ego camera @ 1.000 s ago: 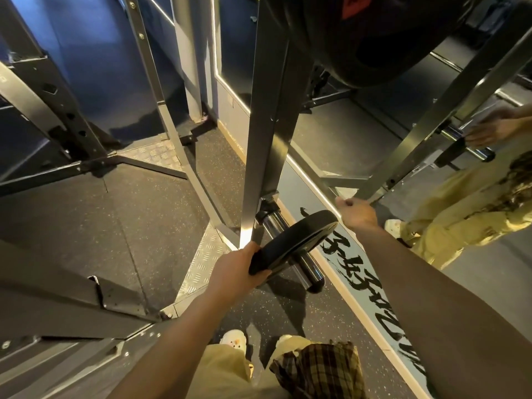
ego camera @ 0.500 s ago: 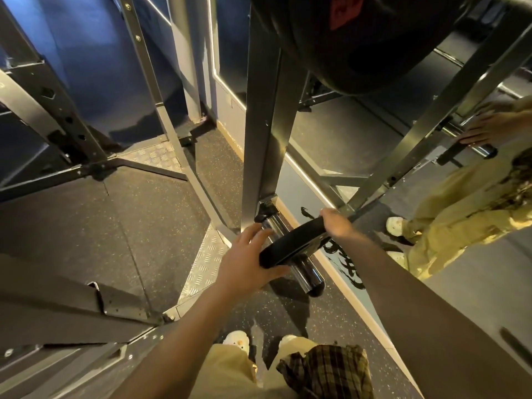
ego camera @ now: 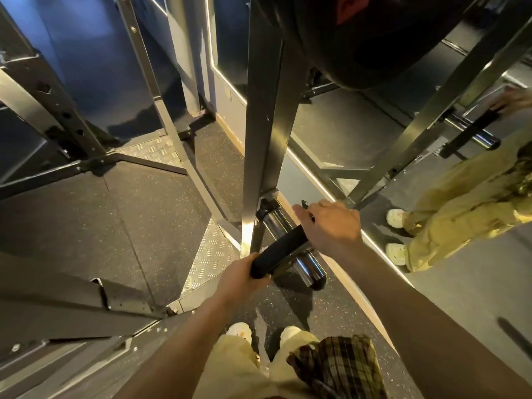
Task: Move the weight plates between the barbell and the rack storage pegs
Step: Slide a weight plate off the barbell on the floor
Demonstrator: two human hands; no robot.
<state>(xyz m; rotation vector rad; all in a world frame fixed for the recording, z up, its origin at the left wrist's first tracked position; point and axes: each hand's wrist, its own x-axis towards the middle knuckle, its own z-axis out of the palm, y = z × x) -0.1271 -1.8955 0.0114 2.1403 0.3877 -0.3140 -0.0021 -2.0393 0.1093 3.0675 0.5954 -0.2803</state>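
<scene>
A small black weight plate [ego camera: 278, 251] sits edge-on around the chrome storage peg [ego camera: 305, 268] low on the rack upright [ego camera: 263, 133]. My left hand [ego camera: 241, 279] grips the plate's near lower rim. My right hand [ego camera: 331, 226] lies over the plate's far upper rim, fingers curled down behind it and thumb pointing left. The peg's free end sticks out toward me past the plate. A large black plate with a red label [ego camera: 374, 38] hangs on a higher peg at the top.
A wall mirror [ego camera: 449, 197] on the right reflects the rack, the peg and a person in yellow trousers. Rack base beams and a checker-plate foot [ego camera: 210, 254] lie on the rubber floor to the left. My feet [ego camera: 239, 331] stand just below the peg.
The plate has gone from tilted in front of the peg's end to edge-on around the peg. My right hand came off the far rim and settled over the plate's top.
</scene>
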